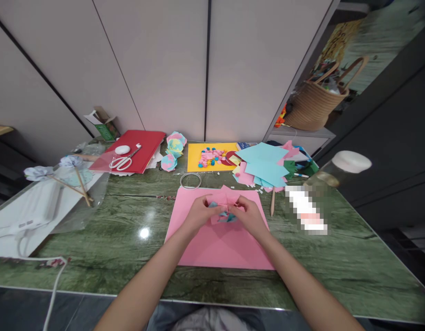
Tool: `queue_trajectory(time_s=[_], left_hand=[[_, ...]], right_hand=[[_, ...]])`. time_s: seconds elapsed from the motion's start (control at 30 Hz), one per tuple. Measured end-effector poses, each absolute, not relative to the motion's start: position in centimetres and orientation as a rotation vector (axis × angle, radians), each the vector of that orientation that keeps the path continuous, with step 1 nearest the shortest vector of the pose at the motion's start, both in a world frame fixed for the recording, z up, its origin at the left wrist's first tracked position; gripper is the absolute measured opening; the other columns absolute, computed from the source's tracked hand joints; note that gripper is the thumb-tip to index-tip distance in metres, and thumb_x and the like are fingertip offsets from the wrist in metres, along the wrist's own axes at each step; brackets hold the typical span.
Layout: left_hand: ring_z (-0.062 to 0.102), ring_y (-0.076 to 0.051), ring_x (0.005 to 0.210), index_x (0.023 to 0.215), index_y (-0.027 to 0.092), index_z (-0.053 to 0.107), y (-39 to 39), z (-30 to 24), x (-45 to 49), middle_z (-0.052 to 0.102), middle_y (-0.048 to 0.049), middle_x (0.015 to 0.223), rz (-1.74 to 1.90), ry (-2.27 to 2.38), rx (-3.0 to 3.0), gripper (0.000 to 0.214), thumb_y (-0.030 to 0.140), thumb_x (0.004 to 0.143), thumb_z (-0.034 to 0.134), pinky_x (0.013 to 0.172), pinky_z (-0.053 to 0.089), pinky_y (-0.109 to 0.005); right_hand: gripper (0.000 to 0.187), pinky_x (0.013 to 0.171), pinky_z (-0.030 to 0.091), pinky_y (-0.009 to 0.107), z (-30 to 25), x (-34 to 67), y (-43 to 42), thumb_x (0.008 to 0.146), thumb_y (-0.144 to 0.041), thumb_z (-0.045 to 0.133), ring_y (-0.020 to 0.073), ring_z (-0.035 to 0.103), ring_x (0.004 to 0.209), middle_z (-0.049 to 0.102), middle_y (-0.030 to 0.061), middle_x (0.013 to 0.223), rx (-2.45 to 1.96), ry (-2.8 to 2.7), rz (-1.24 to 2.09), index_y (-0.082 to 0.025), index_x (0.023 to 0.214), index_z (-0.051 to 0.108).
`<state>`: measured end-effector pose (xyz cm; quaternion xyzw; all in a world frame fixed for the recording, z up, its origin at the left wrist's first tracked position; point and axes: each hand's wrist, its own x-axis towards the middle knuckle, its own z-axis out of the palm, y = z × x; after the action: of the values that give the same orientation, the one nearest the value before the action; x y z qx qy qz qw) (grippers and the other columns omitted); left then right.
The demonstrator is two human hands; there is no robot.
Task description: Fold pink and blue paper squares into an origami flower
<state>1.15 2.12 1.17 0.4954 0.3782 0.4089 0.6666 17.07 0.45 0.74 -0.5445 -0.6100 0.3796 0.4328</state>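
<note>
Between my hands is a pink and blue paper flower (225, 197), held over a large pink sheet (219, 248) on the table. My left hand (200, 212) pinches the flower's left side with closed fingers. On the other side, my right hand (247, 212) grips the paper between thumb and fingers. The flower's underside is partly hidden by my fingers. Just beyond the sheet lies a clear ring-shaped roll of tape (191, 180).
Finished-looking paper flowers (174, 147) sit at the back, beside a yellow sheet (193, 158) bearing small coloured paper balls. White scissors (122, 162) rest on a red folder (143, 147). Blue paper sheets (264, 165), a wooden stick (272, 202) and a lidded jar (350, 162) are at right.
</note>
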Motion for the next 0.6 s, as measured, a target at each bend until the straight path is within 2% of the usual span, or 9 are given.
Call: queue_trajectory(time_s=[0.27,0.47,0.6], left_hand=[[0.057,-0.017,0.066,0.069,0.011,0.065,2.2,1.5,0.8,0.063,-0.0039,0.066,0.860,0.838,1.279,0.021,0.029,0.059,0.067,0.062,0.042,-0.026],[0.056,-0.015,0.064,0.071,0.012,0.066,1.7,2.4,1.0,0.065,-0.0031,0.068,0.868,0.897,1.435,0.021,0.030,0.060,0.067,0.056,0.040,-0.022],[0.056,-0.014,0.061,0.068,0.012,0.065,1.6,2.3,1.1,0.065,-0.0020,0.066,0.911,0.902,1.465,0.018,0.028,0.060,0.068,0.054,0.039,-0.021]], right_hand=[[0.024,0.057,0.043,0.028,1.0,17.5,0.6,0.071,-0.036,0.056,0.0164,0.055,0.063,0.062,0.0030,0.068,-1.279,-1.530,1.158,-0.014,0.077,0.063],[0.018,0.072,0.042,0.031,1.6,17.7,0.5,0.071,-0.034,0.058,0.0184,0.054,0.077,0.060,0.0034,0.077,-1.257,-1.658,0.852,-0.016,0.070,0.063],[0.017,0.070,0.042,0.030,1.6,17.7,0.3,0.071,-0.034,0.059,0.0184,0.052,0.077,0.058,0.0044,0.077,-1.217,-1.704,0.721,-0.017,0.072,0.063]])
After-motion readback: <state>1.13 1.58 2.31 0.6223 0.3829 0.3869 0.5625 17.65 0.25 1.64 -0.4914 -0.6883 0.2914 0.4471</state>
